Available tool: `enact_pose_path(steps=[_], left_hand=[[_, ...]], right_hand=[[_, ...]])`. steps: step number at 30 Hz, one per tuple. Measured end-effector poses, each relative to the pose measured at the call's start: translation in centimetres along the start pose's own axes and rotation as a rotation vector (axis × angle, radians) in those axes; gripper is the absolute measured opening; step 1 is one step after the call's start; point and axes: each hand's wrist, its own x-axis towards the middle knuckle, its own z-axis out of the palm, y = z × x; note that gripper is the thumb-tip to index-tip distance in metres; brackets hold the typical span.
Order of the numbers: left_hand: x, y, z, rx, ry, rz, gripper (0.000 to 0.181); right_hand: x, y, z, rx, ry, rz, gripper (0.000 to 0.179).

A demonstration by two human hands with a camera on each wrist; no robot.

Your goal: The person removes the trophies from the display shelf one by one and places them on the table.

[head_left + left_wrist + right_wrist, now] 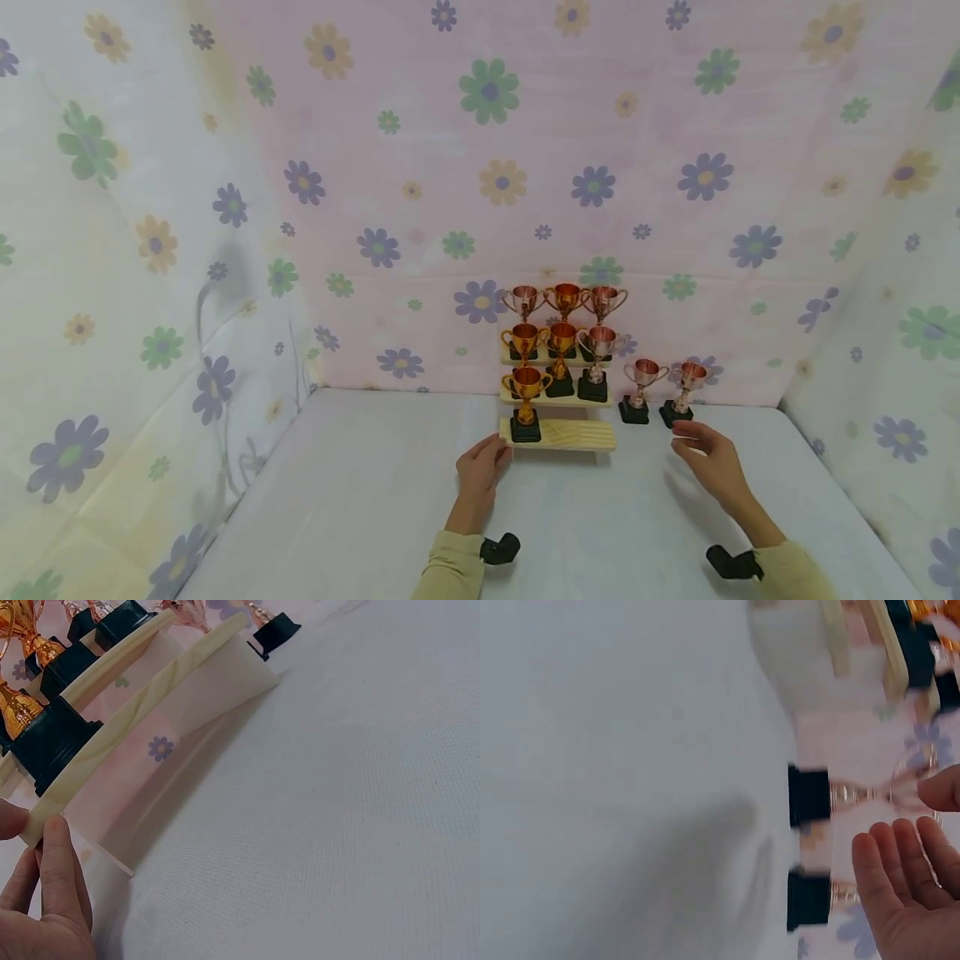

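Observation:
A tiered wooden display stand (577, 433) holds small trophy cups on black bases. On its lowest step, one gold trophy (527, 404) stands at the left end. My left hand (480, 471) pinches that step's left front corner; in the left wrist view the thumb (11, 821) and a finger (56, 855) lie on either side of the board. Two rose-coloured trophies stand on the table to the right: a nearer-to-stand trophy (643, 387) and an outer trophy (684, 392). My right hand (712, 462) is beside the outer one, fingers loosely bent, nothing between thumb and fingers.
The middle step carries two gold trophies and a rose-coloured trophy (600, 350); three more cups, including a gold cup (566, 300), stand on the top step. White cloth covers the table (360, 483). Flower-printed curtains (420, 150) rise behind and at both sides.

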Motion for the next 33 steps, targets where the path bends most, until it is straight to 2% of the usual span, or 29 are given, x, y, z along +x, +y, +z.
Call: enact_pose_path(steps=[4, 9, 13, 19, 23, 28, 33], left_hand=[[0.2, 0.1, 0.0, 0.005, 0.008, -0.008, 0.04], [0.4, 0.2, -0.1, 0.004, 0.015, -0.02, 0.04], [0.4, 0.2, -0.2, -0.006, 0.012, -0.012, 0.04], [0.3, -0.1, 0.0, -0.006, 0.014, 0.002, 0.039], [0.3, -0.3, 0.2, 0.002, 0.016, 0.002, 0.039], [0.2, -0.4, 0.1, 0.003, 0.011, 0.009, 0.038], [0.3, -0.4, 0.0, -0.01, 0.002, 0.009, 0.038]], right_hand=[[-0.9, -1.7, 2.2, 0.046, 0.033, -0.075, 0.032], [-1.1, -4.3, 4.9, 0.089, 0.044, -0.126, 0.032], [-0.5, -6.5, 7.0, 0.139, 0.072, -0.208, 0.036], [0.8, -9.0, 9.0, 0.295, 0.101, -0.331, 0.047], [1.7, -9.9, 10.0, 0.372, 0.12, -0.323, 0.056], [2.3, -10.7, 11.2, 0.381, 0.093, -0.268, 0.066], [2.9, -11.4, 12.4, 0.444, 0.079, -0.259, 0.073]])
